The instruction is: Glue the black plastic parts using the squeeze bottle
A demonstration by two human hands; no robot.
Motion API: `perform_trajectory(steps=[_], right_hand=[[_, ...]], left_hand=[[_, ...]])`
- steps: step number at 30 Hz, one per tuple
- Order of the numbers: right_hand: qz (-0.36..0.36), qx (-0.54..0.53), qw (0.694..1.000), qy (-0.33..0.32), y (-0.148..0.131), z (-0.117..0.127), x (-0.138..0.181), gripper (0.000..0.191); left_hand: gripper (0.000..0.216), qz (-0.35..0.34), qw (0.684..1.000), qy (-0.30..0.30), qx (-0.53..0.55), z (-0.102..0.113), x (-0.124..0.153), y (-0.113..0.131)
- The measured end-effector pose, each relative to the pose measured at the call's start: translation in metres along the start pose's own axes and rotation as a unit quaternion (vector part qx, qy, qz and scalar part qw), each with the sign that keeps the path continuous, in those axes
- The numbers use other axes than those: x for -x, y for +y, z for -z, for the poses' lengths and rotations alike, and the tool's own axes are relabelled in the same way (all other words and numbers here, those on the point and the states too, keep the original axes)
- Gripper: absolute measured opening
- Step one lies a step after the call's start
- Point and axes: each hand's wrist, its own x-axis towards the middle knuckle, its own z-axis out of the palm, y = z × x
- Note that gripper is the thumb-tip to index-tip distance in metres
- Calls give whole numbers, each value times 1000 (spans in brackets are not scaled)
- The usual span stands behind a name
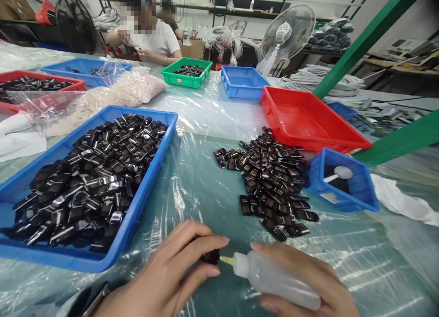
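Your left hand (pixel 171 276) is pinching a black part (pixel 210 256), your right hand (pixel 308 285) gripping a squeeze bottle (pixel 274 280); oversqueezing risks flooding it.

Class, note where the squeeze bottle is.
In the head view, low and right of centre, the bottle sits in the right hand, its nozzle at the black part in the left hand.

Bare table (pixel 195 184) lies open at 12 o'clock from the squeeze bottle (pixel 274 280), between blue tray (pixel 140 202) at 10 and black-part pile (pixel 274 179) at 1.
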Motion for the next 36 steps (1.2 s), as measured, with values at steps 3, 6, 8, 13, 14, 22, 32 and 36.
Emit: perform_trajectory(steps=[3, 6, 8, 13, 14, 22, 32, 36], right_hand=[[13, -7, 1000, 4, 2, 1, 0, 40], [21, -20, 1000, 10, 7, -1, 1, 37], [18, -26, 1000, -2, 8, -1, 1, 38], [10, -38, 999, -22, 4, 2, -4, 38], [7, -41, 999, -24, 3, 3, -4, 38], [-2, -60, 997, -38, 5, 1, -4, 44], [-12, -68, 997, -22, 2, 0, -4, 38], [-22, -79, 996, -33, 3, -1, -2, 42]], left_hand=[[30, 12, 1000, -3, -6, 2, 0, 3], [29, 27, 999, -7, -18, 4, 0, 7], [29, 19, 1000, -4, -20, 5, 0, 8], [29, -10, 1000, 13, -18, 6, -2, 11], [29, -8, 1000, 15, -18, 6, -2, 12], [32, 5, 1000, 21, -22, 4, 4, 10], [31, -28, 998, 63, 1, -2, 2, 5], [29, 0, 998, 61, 7, -2, 2, 6]])
